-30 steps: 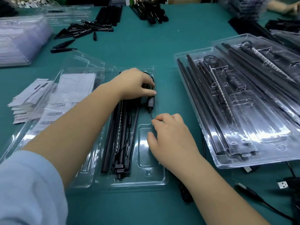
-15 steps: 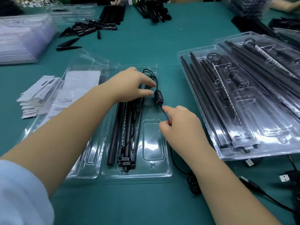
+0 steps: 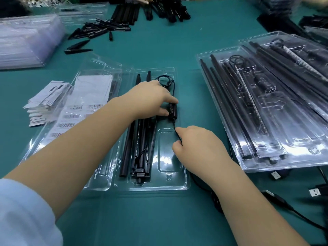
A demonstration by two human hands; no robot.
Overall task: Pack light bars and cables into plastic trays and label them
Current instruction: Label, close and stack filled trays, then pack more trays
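Over the clear tray (image 3: 152, 186), the right hand (image 3: 198, 150) pinches the black cable (image 3: 177, 134), whose lower run it hides, while farther in the left hand (image 3: 152, 102) pinches the controller (image 3: 173, 110), covering the light bars' (image 3: 140, 150) middles.

Bare green table surface (image 3: 156, 50) lay open ahead; stacked clear plastic trays of black bars (image 3: 266, 107) blocked the right, white barcode labels (image 3: 46, 102) the left.

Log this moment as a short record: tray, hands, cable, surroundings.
tray: clear plastic tray holding black light bars
left hand: thumb and forefinger pinch the black inline controller
right hand: pinches the thin black cable below the controller
cable coil: at the tray's far end
labels: white barcode sheets, left
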